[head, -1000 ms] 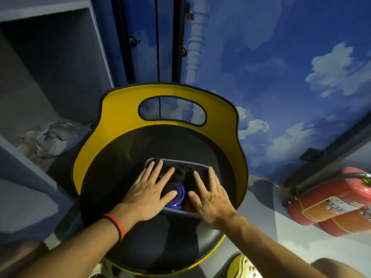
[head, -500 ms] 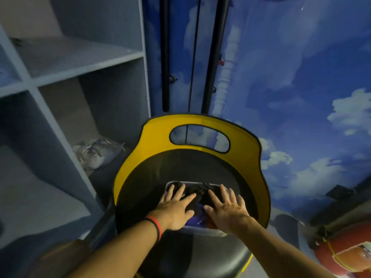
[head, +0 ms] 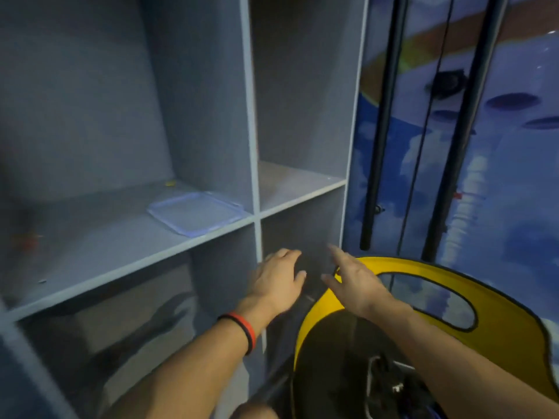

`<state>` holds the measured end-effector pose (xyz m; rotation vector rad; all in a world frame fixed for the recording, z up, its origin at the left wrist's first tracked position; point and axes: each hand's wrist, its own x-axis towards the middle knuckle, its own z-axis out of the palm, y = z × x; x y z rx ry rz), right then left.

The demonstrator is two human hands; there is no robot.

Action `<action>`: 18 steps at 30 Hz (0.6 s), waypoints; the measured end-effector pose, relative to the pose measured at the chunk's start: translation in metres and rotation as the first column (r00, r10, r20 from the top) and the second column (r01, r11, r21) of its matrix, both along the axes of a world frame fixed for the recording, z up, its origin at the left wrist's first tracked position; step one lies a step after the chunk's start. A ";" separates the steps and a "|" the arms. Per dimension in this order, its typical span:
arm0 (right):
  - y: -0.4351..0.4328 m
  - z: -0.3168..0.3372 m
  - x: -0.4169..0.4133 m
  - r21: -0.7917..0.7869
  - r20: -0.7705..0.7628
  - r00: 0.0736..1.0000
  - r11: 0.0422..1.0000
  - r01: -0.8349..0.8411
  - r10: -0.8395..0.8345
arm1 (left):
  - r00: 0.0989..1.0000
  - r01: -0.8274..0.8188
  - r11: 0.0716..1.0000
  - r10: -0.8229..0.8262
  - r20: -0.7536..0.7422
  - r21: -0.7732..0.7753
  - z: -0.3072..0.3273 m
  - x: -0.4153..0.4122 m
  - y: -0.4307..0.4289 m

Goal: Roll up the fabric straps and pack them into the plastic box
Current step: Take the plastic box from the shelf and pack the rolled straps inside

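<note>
Left hand point(head: 276, 279) and right hand point(head: 354, 285) hover empty, fingers spread, near what looks like a clear lid point(head: 195, 213) on a shelf point(head: 121, 246). The plastic box point(head: 373, 376) sits on the yellow chair point(head: 499, 343). The lid is probably best gripped by opposite edges.

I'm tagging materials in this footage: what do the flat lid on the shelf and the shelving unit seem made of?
Lid: likely clear plastic, smooth, with a bluish rim; the grey shelf shows through it. Shelving unit: probably laminated board, matt grey faces with paler edge strips, though blur leaves that open.
</note>
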<state>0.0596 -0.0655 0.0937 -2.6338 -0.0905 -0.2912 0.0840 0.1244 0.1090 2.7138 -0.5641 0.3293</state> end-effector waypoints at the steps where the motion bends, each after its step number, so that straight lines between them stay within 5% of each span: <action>1: 0.012 0.013 0.009 -0.004 0.026 0.999 1.000 -0.031 0.031 | 0.999 -0.026 1.000 0.026 0.031 -0.003 0.014 0.004 0.017; 7: 0.082 0.067 0.046 -0.053 0.120 0.972 0.979 -0.199 0.204 | 0.949 -0.198 0.980 0.185 0.254 0.025 0.072 0.026 0.098; 11: 0.111 0.070 0.056 -0.073 0.085 0.966 0.968 -0.240 0.246 | 0.924 -0.381 0.904 0.362 0.125 0.193 0.070 0.041 0.127; 18: 0.098 0.050 0.045 -0.212 0.155 0.956 0.953 -0.214 0.250 | 0.916 -0.261 0.941 0.170 0.363 0.217 0.047 0.014 0.111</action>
